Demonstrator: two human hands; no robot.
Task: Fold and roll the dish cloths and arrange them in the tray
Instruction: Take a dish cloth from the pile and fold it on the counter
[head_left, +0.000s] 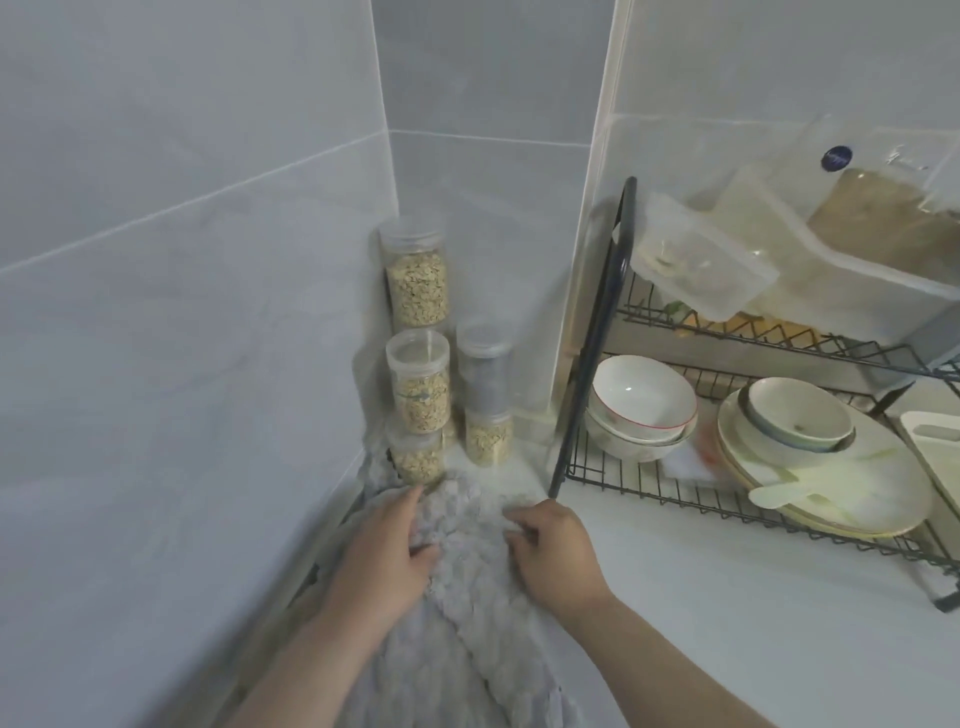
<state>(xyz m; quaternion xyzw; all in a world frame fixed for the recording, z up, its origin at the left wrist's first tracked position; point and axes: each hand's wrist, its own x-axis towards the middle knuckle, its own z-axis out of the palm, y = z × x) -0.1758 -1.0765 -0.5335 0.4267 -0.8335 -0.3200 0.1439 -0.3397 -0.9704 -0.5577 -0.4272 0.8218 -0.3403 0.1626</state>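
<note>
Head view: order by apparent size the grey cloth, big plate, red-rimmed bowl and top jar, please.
1. grey cloth, though nearest the camera.
2. big plate.
3. red-rimmed bowl and top jar: too alike.

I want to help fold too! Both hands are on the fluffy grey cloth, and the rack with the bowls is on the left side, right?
Not quite. The left hand and the right hand are both on the fluffy grey cloth, but the rack with the bowls is on the right side, not the left. The head view shows it.
</note>
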